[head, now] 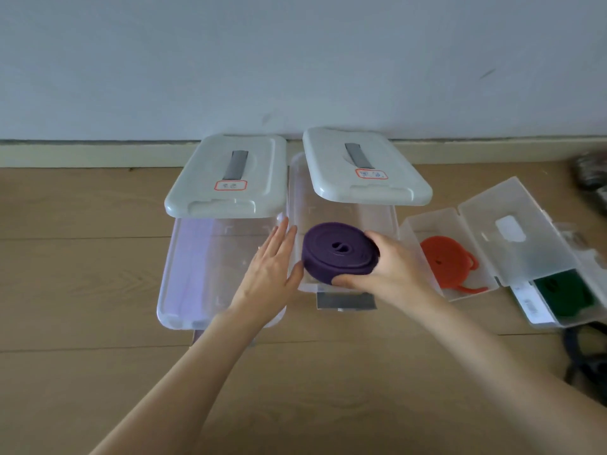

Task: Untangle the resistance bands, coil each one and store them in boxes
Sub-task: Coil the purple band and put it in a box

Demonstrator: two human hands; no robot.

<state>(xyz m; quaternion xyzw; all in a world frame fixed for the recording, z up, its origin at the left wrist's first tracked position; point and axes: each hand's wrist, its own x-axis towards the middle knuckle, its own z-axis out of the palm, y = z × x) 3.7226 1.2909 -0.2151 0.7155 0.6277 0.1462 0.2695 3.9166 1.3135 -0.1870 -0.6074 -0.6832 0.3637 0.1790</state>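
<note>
Right now the purple band (340, 252), coiled tight into a flat disc, sits at frame centre, over the near end of the middle clear box (345, 218); can't tell if it rests on the box floor or is held just above it. Right hand (391, 264) grips the coil from its right side, thumb curled along the near edge, fingers wrapped over the far right rim. Left hand (272, 267) is flat with fingers straight, holding nothing, lying at the gap between the middle box and the left clear box (210, 267), thumb tip just beside the coil's left edge. Both boxes carry a grey-white lid (226, 178) and a second lid (364, 169) slid back toward the upper part of the frame, each with a red-bordered label. Right of centre, a smaller hinged clear case (427, 224) stands open with an orange band (443, 261) coiled inside, its loose end trailing toward the near edge. Far right, another clear case (538, 310) holds a dark green band (565, 293), partly under the open flap. Everything sits on a wood floor (98, 274) against a pale wall (295, 60).
</note>
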